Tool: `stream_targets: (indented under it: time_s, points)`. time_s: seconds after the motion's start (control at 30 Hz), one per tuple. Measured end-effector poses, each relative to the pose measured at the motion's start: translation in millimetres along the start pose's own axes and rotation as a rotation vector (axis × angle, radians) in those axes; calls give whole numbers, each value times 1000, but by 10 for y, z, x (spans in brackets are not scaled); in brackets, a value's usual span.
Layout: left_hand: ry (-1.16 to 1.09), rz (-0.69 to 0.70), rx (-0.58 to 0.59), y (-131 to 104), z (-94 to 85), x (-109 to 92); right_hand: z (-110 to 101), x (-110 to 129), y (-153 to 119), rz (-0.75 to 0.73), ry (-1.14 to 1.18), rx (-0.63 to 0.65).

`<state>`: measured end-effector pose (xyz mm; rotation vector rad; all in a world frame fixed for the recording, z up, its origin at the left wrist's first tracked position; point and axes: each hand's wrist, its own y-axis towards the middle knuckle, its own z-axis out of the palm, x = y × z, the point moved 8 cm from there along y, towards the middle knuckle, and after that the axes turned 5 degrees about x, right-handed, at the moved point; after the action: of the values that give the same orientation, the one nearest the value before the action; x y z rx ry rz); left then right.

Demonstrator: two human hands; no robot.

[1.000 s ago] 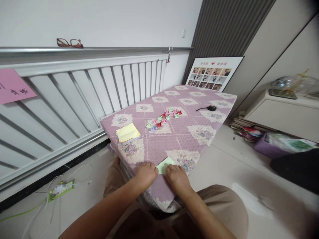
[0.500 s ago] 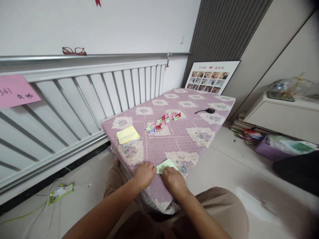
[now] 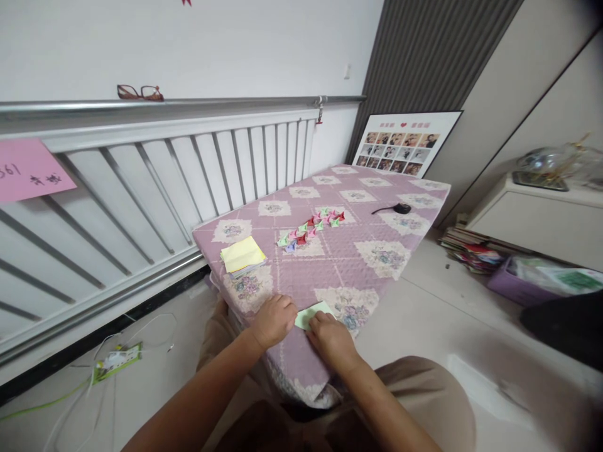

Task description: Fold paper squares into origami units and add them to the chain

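A pale green sheet of paper lies near the front edge of the table, partly covered by my fingers. My right hand has its curled fingers pressed together on the sheet's near right part. At the left end of the sheet is my left hand, closed, its fingertips at the paper's edge. Beyond the hands stand several small folded paper pieces in green, pink, red and lilac, set in two rows. To their left lies a stack of square paper, yellow on top.
The table has a purple quilted flowered cloth. A black object with a short cord lies near its right side. A white radiator runs along the left, with glasses on the pipe above. A power strip sits on the floor.
The green sheet now shows a narrower strip between my hands. My left hand has shifted slightly up and right. The whole view has moved a little.
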<state>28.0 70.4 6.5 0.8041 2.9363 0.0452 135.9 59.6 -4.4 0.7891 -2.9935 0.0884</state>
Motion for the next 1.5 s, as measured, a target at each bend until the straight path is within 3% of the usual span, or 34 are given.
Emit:
stream_targets:
  time_s: [0.23,0.43,0.53,0.63,0.73,0.8,0.9,1.0,1.1,1.17,1.3,1.5]
  points:
    - [-50,57,32,-65,267,-90,16,24,-1,19,3,-11]
    - [-91,20,-13,10,283,-22,-41,17,13,28,70,-59]
    - [-131,11,-59,54,115,18,-138,-2,18,18,148,-93]
    - [-197,-9,-177,76,-239,113,-251,-63,44,26,283,-137]
    - [-427,-133,-571,-58,-729,385,-235,-233,85,121,759,-152]
    - [-548,-194,-673,-150,-819,509,-78,-333,97,233,1147,-109]
    - [-633,-176,-580,-223,-643,451,156,-382,73,352,1352,-49]
    - [-634,-119,-462,-344,-323,196,324,-418,14,433,1346,-39]
    - [-504,-76,-213,-409,71,-153,431,-466,-42,494,1293,-32]
    - [-416,-106,-138,-435,234,-283,461,-505,-65,512,1228,-28]
    - [-323,-178,-91,-381,346,-326,432,-538,-72,454,1055,-12]
    - [-255,-137,27,-269,391,-282,252,-448,-103,286,731,-90]
